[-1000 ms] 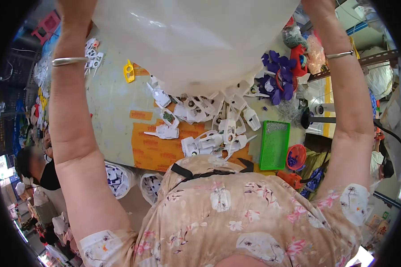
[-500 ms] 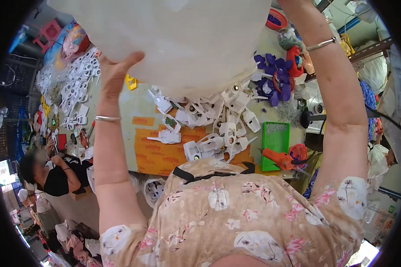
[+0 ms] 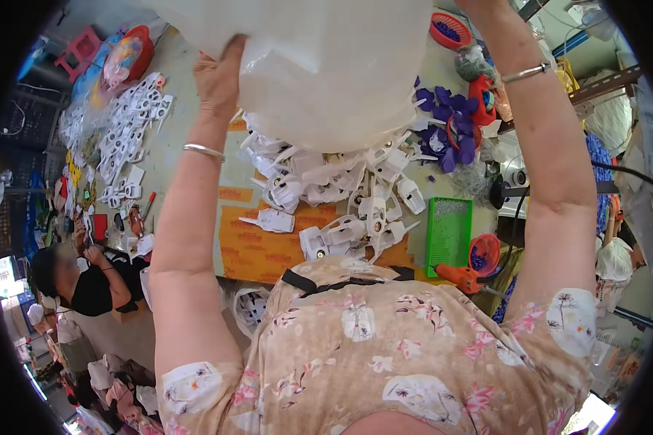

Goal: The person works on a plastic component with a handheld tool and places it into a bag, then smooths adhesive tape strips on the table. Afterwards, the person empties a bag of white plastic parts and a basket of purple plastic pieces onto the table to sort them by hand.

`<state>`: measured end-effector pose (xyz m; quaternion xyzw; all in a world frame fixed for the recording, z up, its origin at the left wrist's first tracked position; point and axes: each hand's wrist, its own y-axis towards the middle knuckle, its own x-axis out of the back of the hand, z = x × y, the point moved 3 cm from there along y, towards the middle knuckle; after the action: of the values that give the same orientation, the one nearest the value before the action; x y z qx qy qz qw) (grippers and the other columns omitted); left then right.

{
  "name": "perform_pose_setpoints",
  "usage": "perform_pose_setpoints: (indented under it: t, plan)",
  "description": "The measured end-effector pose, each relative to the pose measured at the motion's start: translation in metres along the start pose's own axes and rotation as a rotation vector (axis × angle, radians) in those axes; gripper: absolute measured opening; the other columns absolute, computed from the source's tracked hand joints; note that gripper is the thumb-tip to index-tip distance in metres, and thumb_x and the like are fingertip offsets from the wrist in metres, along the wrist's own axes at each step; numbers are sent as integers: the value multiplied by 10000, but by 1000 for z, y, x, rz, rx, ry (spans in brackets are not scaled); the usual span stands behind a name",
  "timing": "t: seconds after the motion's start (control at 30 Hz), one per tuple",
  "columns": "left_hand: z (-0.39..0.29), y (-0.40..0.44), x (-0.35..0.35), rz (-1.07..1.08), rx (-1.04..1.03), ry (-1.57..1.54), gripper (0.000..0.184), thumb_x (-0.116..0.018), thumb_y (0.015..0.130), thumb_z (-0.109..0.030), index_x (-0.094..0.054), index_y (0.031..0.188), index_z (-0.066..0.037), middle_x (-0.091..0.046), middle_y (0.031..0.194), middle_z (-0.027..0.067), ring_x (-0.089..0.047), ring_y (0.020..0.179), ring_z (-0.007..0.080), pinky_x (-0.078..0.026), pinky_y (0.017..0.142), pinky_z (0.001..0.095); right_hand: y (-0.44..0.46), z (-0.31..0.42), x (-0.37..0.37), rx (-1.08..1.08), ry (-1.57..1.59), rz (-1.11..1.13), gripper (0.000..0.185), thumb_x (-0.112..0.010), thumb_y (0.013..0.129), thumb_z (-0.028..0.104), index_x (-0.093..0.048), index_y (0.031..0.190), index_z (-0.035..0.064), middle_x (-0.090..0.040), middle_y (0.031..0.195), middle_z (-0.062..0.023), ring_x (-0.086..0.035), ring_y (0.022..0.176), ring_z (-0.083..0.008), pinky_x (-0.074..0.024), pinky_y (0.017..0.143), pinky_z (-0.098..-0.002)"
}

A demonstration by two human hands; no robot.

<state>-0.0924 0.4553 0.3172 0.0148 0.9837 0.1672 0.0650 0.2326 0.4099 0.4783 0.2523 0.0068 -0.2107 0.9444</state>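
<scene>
A large translucent white bag point(image 3: 334, 72) hangs over the table at the top centre. My left hand point(image 3: 221, 76) grips its left side, thumb and fingers closed on the plastic. My right arm reaches up to the bag's right side; the fingers of that hand lie beyond the top edge of the view, with only the wrist area point(image 3: 486, 11) showing. Under the bag's lower end, a heap of white plastic parts point(image 3: 370, 188) spreads over orange sheets point(image 3: 254, 254) on the table. One white part point(image 3: 272, 220) lies at the heap's left.
A green tray point(image 3: 446, 235), an orange power tool point(image 3: 461, 277) and a red basket point(image 3: 485, 254) stand at the right. Purple parts point(image 3: 450, 123) lie behind them. More white parts point(image 3: 123, 138) cover the left side. A co-worker point(image 3: 94, 283) sits at the lower left.
My left hand has come into view and shifted right and up along the bag. The bag has moved left since the first frame, and more white parts lie beneath its lower end.
</scene>
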Motion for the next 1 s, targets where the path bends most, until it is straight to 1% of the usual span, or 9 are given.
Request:
perform_pose_setpoints:
  t: [0.13, 0.23, 0.33, 0.4, 0.43, 0.63, 0.67, 0.77, 1.0]
  plan:
    - [30, 7, -4, -128, 85, -190, 249, -697, 907, -124, -671, 1100, 32, -706, 1041, 91, -693, 857, 186, -561, 713, 323, -1, -21, -4, 332, -54, 30, 528, -554, 1009, 316, -510, 1340, -93, -549, 1372, -186, -532, 1209, -237, -393, 1034, -331]
    - [11, 31, -5, -196, 167, -287, 279, -678, 929, -131, -629, 1147, 35, -693, 1056, 115, -703, 869, 232, -590, 742, 380, -61, 28, -26, 813, -484, -260, 370, -534, 996, 203, -548, 1255, -61, -596, 1273, -186, -588, 1130, -269, -452, 968, -357]
    - [11, 64, 3, -237, 193, -369, 317, -659, 949, -150, -590, 1187, 49, -678, 1079, 139, -701, 907, 273, -605, 775, 444, -151, 41, -57, 1071, -663, 502, 191, -670, 837, 175, -633, 984, 60, -610, 923, -110, -605, 809, -262, -500, 709, -360]
    - [17, 75, 3, -260, 191, -460, 342, -652, 958, -163, -574, 1203, 62, -669, 1097, 154, -696, 937, 292, -607, 790, 478, -206, 8, -80, 971, -333, 837, 124, -698, 739, 111, -623, 831, 75, -616, 828, -66, -607, 756, -258, -506, 653, -351]
    - [19, 77, 4, -284, 201, -439, 344, -643, 962, -156, -566, 1213, 65, -664, 1114, 157, -691, 956, 295, -604, 798, 487, -230, -24, -93, 834, -518, 1095, 188, -708, 752, 115, -624, 909, 55, -635, 918, -63, -616, 843, -256, -508, 726, -349]
    - [13, 81, -2, -355, 196, -490, 342, -611, 973, -129, -543, 1259, 45, -640, 1196, 155, -654, 1057, 311, -574, 878, 511, -268, -177, -145, 908, -821, 1088, 444, -653, 827, 193, -579, 1260, 128, -507, 1325, -94, -465, 1252, -237, -416, 979, -499]
    - [10, 84, 1, -346, 183, -522, 341, -609, 975, -138, -547, 1262, 35, -638, 1204, 151, -649, 1069, 311, -565, 892, 514, -264, -191, -151, 783, -962, 1266, 613, -747, 793, 285, -524, 1360, 214, -434, 1452, -97, -348, 1392, -274, -380, 1041, -531]
    - [-12, 102, 19, -333, 128, -535, 340, -586, 988, -175, -553, 1276, 3, -635, 1221, 136, -634, 1100, 306, -540, 924, 523, -254, -210, -151, 638, -1136, 1347, 625, -730, 803, 291, -513, 1388, 281, -448, 1438, -88, -340, 1398, -294, -385, 1036, -532]
    - [-67, 111, 80, -326, 24, -445, 407, -491, 1021, -271, -515, 1340, -19, -594, 1300, 117, -586, 1161, 331, -460, 1019, 544, -250, -221, -148, 804, -1148, 1312, 590, -678, 858, 281, -480, 1411, 339, -496, 1385, -97, -352, 1384, -341, -317, 1074, -646]
